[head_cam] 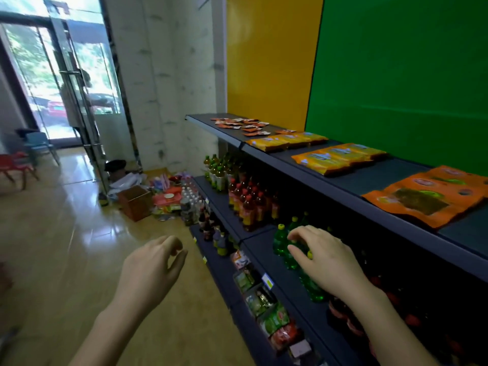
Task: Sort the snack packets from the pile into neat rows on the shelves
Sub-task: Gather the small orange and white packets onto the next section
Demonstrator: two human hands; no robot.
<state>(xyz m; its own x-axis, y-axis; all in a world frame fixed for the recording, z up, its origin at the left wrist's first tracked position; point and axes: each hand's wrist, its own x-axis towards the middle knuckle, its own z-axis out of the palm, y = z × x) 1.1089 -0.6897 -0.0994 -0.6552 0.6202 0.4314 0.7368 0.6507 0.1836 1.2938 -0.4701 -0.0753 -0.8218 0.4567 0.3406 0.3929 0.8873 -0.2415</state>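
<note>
While the left hand (150,270) curls loosely, the right hand (324,260) spreads over bottles (280,240).

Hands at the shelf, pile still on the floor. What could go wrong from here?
Right hand is over the green bottles; a bump could topple them. Small packets at the far end of the top shelf lie scattered near the edge and may slide off. The pile crowds the floor by the shelf: likely trip hazard.
</note>
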